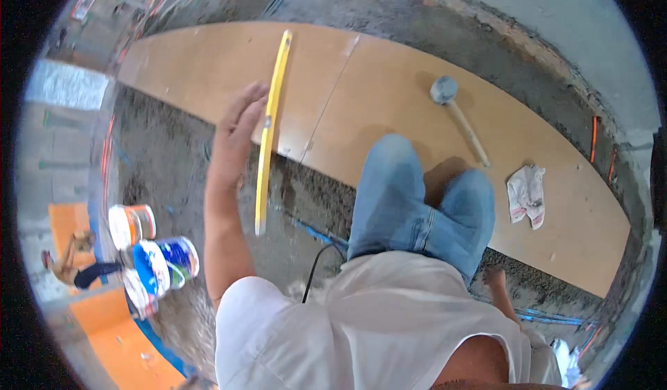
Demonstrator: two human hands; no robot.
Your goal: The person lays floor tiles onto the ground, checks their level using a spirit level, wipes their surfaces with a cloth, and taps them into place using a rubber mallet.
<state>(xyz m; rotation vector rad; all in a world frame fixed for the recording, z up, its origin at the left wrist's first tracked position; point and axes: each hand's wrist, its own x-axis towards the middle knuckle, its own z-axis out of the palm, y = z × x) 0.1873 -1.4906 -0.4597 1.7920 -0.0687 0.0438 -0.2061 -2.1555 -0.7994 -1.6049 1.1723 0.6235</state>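
Note:
My left hand (242, 122) reaches out over the boards, fingers extended and close together. Beside its fingertips lies a long yellow spirit level (265, 153); whether they touch it I cannot tell. The level crosses the edge of the tan board (201, 56), its near end sticking out over the rough floor. My right hand (495, 277) is low beside my right thigh, its fingers not distinguishable. A mallet with a grey head (444, 90) and pale handle rests on the boards ahead of my knees. To its right is a crumpled white work glove (526, 195) with reddish edging.
Several buckets, one of them blue (165, 263), stand at the left. Another person (80, 268) bends down beyond them, near orange sheets (121, 327). Blue pipes (316, 233) and a black cable (314, 268) run along the floor. A concrete wall (577, 35) rises at the far right.

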